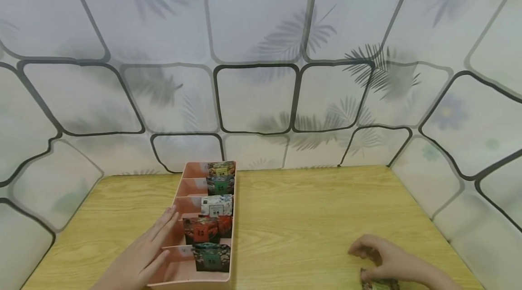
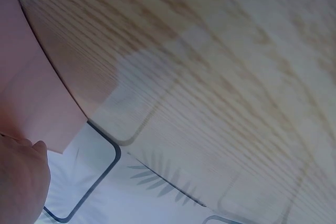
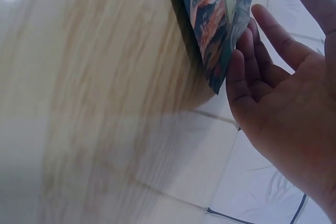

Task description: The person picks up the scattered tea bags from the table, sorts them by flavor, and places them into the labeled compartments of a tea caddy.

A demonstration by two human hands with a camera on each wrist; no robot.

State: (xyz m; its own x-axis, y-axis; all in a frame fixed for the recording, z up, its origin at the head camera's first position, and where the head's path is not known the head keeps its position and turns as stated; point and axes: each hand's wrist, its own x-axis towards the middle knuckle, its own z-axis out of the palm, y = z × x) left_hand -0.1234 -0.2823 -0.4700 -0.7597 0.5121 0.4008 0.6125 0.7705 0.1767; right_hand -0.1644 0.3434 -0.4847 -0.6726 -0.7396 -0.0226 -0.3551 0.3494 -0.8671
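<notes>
Along its left side, a pink compartment box [image 1: 205, 276] is touched by my left hand [image 1: 136, 253], fingers extended along the wall. The left wrist view shows part of that hand [image 2: 21, 182] against the box's pink side [image 2: 42, 93]. At the lower right of the head view, my right hand [image 1: 387, 258] bends over a patterned sachet [image 1: 381, 285], thumb and fingers spread apart. In the right wrist view, the loosely bent fingers [image 3: 239, 80] lie at the edge of this dark sachet [image 3: 210, 19] with orange and blue patterns. Its lower part is cut off in the head view.
Upright in the box's compartments stand several sachets: a yellow-labelled one [image 1: 222, 170], a green one [image 1: 221, 186], a white one [image 1: 217, 206], red ones [image 1: 200, 230] and a dark green one [image 1: 212, 257]. Patterned curtain walls [image 1: 257, 99] enclose the wooden table [image 1: 293, 217].
</notes>
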